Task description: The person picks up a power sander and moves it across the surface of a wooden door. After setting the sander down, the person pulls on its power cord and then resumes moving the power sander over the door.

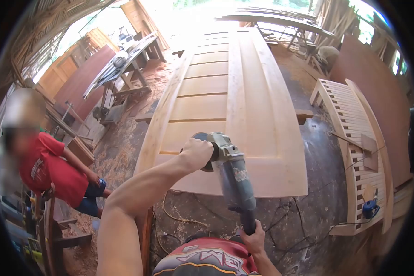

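Observation:
A long angle grinder (238,181) with a grey-green body is held over the near end of a pale wooden door panel (253,101). My left hand (198,153) is closed round the side handle near the tool's head, its arm reaching in from the lower left. At the rear end, close to my body, my right hand (254,238) wraps round the dark grip. The disc lies partly hidden behind my left hand, so whether it touches the wood cannot be made out. The panel has several crosswise grooves on its left half.
A person in a red shirt (55,168) stands at the left. Behind them is a cluttered workbench (119,64). A slatted wooden frame (349,115) with a blue tool (370,209) is at the right. Cords (184,220) and shavings lie on the floor.

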